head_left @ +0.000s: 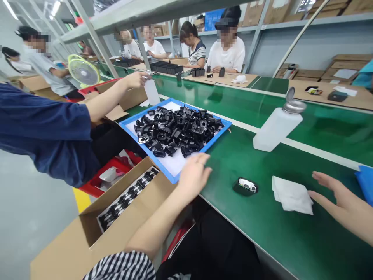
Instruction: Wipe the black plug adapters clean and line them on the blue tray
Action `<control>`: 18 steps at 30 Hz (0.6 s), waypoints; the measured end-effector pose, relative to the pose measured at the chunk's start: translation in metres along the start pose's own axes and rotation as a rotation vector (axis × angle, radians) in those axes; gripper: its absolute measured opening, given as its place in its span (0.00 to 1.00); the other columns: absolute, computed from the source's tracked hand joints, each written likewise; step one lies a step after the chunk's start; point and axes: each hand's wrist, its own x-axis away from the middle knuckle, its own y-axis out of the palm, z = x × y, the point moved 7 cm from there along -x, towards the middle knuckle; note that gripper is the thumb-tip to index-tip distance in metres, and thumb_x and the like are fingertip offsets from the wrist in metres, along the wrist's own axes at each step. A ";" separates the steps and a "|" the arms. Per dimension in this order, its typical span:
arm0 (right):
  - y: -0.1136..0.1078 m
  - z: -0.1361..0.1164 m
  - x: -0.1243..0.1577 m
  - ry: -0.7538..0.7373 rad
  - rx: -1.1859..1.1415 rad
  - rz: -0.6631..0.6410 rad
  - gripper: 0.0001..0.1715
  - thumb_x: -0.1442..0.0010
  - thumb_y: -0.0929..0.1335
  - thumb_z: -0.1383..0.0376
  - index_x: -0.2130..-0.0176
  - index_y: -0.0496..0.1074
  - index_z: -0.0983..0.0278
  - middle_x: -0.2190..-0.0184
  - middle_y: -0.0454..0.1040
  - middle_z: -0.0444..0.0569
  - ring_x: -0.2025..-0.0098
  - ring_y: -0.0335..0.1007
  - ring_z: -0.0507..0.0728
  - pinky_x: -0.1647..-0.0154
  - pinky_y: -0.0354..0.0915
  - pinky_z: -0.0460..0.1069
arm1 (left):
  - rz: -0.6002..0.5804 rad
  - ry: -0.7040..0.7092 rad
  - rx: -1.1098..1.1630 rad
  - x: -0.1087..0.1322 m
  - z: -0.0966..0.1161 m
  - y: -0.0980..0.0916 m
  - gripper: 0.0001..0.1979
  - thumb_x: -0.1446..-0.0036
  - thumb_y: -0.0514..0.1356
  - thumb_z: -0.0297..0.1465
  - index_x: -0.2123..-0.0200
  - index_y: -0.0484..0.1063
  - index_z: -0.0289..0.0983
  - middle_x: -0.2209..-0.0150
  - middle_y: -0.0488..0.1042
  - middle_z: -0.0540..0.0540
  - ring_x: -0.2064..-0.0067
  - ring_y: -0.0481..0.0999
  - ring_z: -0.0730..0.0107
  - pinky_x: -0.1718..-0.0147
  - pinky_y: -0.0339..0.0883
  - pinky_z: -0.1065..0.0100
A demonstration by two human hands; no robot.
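Note:
My left hand (194,174) is over the near corner of the blue-rimmed tray (169,175), its fingers loosely bent and the thumb apart. Nothing shows between thumb and fingers. The tray holds a heap of black plastic housings (177,130), some with metal-edged openings. At the right, my right hand (340,202) is open, with its thumb at the edge of a folded white cloth (292,195). Between my hands a single black housing (245,186) lies on the green bench, white and metallic parts showing inside it.
A white bottle with a metal flip lid (276,126) stands behind the cloth. Left of me, a cardboard box (125,194) holds rows of black parts. A co-worker's hand (136,79) is at another white bottle (152,92). Blue material (365,182) lies at the right edge.

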 end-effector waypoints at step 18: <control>0.019 -0.030 0.034 -0.138 -0.223 -0.080 0.18 0.53 0.61 0.51 0.65 0.67 0.58 0.61 0.69 0.52 0.59 0.65 0.63 0.58 0.61 0.56 | 0.309 -0.031 -0.165 0.005 -0.008 -0.049 0.10 0.47 0.47 0.34 0.77 0.61 0.37 0.76 0.66 0.49 0.71 0.67 0.73 0.73 0.59 0.72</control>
